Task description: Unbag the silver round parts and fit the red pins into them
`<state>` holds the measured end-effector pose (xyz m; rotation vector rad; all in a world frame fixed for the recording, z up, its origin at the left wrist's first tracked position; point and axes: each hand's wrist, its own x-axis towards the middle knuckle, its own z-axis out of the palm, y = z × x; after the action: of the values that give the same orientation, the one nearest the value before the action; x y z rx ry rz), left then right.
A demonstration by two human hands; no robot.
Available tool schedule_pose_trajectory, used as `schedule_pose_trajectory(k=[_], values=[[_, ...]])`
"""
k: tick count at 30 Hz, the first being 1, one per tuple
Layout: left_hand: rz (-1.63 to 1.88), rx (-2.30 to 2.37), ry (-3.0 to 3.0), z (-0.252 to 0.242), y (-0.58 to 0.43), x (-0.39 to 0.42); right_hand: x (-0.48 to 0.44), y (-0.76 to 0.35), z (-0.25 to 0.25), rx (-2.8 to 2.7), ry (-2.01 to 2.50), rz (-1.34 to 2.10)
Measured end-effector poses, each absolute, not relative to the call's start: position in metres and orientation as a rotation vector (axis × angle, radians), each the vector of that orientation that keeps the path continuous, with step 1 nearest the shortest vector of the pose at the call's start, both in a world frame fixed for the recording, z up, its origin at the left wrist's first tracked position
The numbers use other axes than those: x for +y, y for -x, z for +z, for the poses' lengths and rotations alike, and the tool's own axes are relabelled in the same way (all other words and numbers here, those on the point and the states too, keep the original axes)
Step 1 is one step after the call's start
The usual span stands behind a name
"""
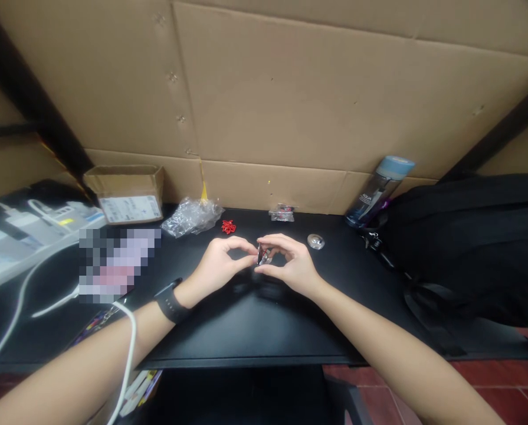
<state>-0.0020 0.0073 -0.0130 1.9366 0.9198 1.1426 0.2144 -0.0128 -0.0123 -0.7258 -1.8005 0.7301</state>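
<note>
My left hand [222, 264] and my right hand [290, 265] meet over the middle of the black table [264, 330]. Both pinch one small object [262, 255], dark with a clear shiny part, between fingertips and thumbs. It is too small to name. A black watch sits on my left wrist. Small red pieces [229, 226] lie just beyond my left hand. A small clear round piece [315, 241] rests to the right of my right hand.
A crumpled clear plastic bag [192, 216] and a small packet [282, 212] lie near the cardboard back wall. A cardboard box [128, 192] stands at the left, a blue-capped bottle [379, 192] and a black bag [471, 242] at the right. White cables trail at the left.
</note>
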Motion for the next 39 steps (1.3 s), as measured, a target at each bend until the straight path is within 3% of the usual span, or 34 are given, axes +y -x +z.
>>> schedule_pose_trajectory(k=[18, 31, 39], values=[[1.200, 0.840, -1.915, -0.012, 0.000, 0.004, -0.012, -0.214, -0.016, -1.786, 0.710, 0.772], [1.371, 0.961, -2.326, -0.003, 0.003, -0.005, -0.013, -0.212, -0.018, -1.758, 0.769, 0.767], [1.277, 1.004, -2.390, -0.003, 0.003, -0.004, -0.013, -0.213, -0.019, -1.691, 0.773, 0.877]])
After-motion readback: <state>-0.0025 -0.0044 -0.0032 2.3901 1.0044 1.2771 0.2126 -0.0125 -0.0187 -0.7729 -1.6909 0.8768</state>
